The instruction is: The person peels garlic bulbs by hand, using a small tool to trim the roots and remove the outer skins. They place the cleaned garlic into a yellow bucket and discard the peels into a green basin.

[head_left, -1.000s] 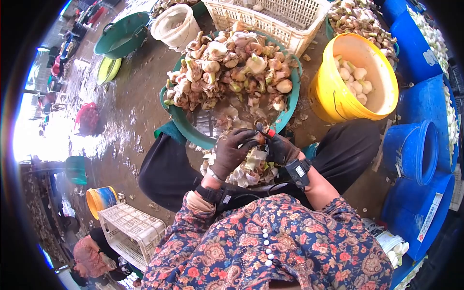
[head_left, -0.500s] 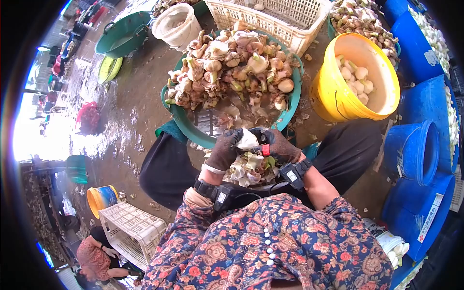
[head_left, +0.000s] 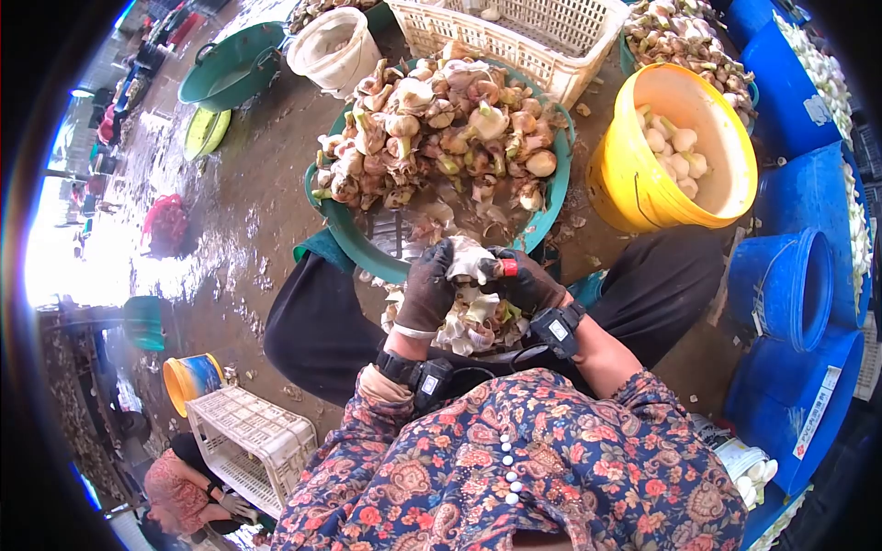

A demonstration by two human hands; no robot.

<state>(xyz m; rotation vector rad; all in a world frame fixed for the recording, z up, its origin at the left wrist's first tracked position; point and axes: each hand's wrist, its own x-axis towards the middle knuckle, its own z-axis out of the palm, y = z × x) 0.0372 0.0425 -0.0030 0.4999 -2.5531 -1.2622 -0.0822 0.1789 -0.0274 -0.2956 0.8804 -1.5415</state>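
Note:
My left hand (head_left: 430, 286), in a dark glove, is closed round a whitish garlic bulb (head_left: 470, 258) with loose skin. Gloved as well, my right hand (head_left: 530, 280) grips a small tool with a red end (head_left: 507, 267) right beside the bulb; the rest of the tool is hidden by the fingers. Below both hands, peeled garlic skins (head_left: 473, 326) lie heaped in my lap. Just beyond them stands a green tub (head_left: 354, 241), piled with unpeeled garlic bulbs (head_left: 441, 119).
A yellow bucket (head_left: 611, 179) at the right holds peeled white bulbs (head_left: 678, 156). Blue buckets (head_left: 767, 285) line the right side. A cream plastic crate (head_left: 551, 69) and a white bucket (head_left: 331, 55) stand behind the tub. Another person (head_left: 184, 496) works at lower left, beside a crate (head_left: 253, 422).
The garlic bulb has turned and shows more fully between my hands. My left hand has become more upright, and the hands stand slightly farther apart.

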